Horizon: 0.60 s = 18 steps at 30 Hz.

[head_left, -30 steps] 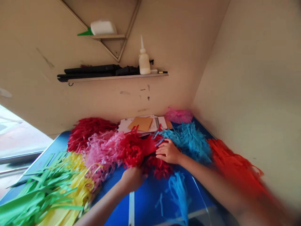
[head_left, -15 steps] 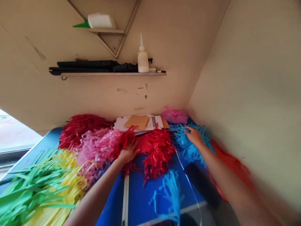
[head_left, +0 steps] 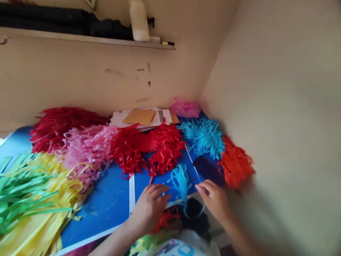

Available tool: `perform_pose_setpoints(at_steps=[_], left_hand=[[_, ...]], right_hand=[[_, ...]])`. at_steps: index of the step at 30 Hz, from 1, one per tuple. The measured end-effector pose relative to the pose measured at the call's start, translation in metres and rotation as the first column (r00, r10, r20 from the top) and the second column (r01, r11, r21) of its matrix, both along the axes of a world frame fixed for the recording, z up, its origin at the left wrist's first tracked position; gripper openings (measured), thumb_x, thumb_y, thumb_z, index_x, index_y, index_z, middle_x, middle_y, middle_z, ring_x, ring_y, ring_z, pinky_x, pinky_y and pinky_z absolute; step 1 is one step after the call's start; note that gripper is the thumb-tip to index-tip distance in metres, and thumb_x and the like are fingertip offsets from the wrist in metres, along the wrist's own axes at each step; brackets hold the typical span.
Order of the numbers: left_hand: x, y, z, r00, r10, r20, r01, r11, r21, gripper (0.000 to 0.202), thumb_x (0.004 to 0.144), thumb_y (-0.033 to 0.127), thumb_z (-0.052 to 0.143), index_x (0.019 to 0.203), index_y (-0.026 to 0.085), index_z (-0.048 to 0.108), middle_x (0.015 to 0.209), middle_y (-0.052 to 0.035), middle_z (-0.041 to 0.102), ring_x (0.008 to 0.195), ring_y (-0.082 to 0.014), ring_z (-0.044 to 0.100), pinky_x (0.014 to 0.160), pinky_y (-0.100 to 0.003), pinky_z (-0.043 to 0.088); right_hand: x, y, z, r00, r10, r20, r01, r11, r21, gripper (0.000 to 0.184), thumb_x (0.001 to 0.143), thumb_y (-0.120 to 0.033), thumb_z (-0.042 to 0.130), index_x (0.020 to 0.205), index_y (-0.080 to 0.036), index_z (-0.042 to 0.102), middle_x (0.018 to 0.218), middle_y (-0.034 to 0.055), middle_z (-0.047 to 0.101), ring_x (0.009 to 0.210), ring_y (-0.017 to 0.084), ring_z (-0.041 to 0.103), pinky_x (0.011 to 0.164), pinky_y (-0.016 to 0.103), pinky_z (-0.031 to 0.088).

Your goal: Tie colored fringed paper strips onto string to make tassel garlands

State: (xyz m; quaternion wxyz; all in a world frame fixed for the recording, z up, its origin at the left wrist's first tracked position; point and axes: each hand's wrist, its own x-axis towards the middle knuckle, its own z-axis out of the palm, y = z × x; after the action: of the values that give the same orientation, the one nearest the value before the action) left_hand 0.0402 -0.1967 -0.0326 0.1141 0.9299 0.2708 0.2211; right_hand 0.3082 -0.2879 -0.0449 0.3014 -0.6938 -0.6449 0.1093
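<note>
Blue paper fringe (head_left: 181, 183) between left hand (head_left: 149, 209) and right hand (head_left: 214, 202), fingers (head_left: 157, 193) loosely curled, seemingly empty, a pinch next called for.

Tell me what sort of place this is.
Probably a small craft corner: bunches of cut paper fringe cover a blue table, and a white bottle, perhaps glue, stands on a wall shelf.

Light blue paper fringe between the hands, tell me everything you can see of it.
The light blue paper fringe is a loose bunch of narrow cut strips, matte and slightly crumpled. It lies on the blue tabletop near its edge, between the left hand and the right hand. A thin strand curves down past the edge in a loop over dark fabric. Whether either hand touches it cannot be told.
</note>
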Motion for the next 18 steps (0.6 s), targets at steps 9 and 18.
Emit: perform_pose_setpoints(at_steps=[9,18], left_hand=[[0.084,-0.037,-0.027,0.838,-0.435,-0.329,0.495,0.86,0.121,0.021,0.092,0.022,0.052,0.104,0.018,0.068,0.102,-0.0069,0.073,0.113,-0.0231,0.056,0.104,-0.039,0.034],[0.044,-0.106,-0.013,0.815,-0.184,-0.55,0.094,0.978,-0.188,0.027,0.091,0.029,0.05,0.082,0.016,0.071,0.081,-0.0114,0.072,0.081,-0.026,0.066,0.085,-0.046,0.048]], right_hand=[[-0.035,-0.066,-0.063,0.444,-0.445,-0.778,0.379,0.88,-0.287,0.045,0.064,-0.057,0.075,0.085,-0.02,0.061,0.075,0.0043,0.063,0.073,0.023,0.06,0.071,0.037,0.048],[0.002,-0.097,-0.012,0.149,-0.143,-0.978,0.009,0.99,-0.144,0.034,0.079,-0.05,0.071,0.092,-0.018,0.069,0.057,-0.0005,0.059,0.066,0.017,0.059,0.074,0.031,0.046]])
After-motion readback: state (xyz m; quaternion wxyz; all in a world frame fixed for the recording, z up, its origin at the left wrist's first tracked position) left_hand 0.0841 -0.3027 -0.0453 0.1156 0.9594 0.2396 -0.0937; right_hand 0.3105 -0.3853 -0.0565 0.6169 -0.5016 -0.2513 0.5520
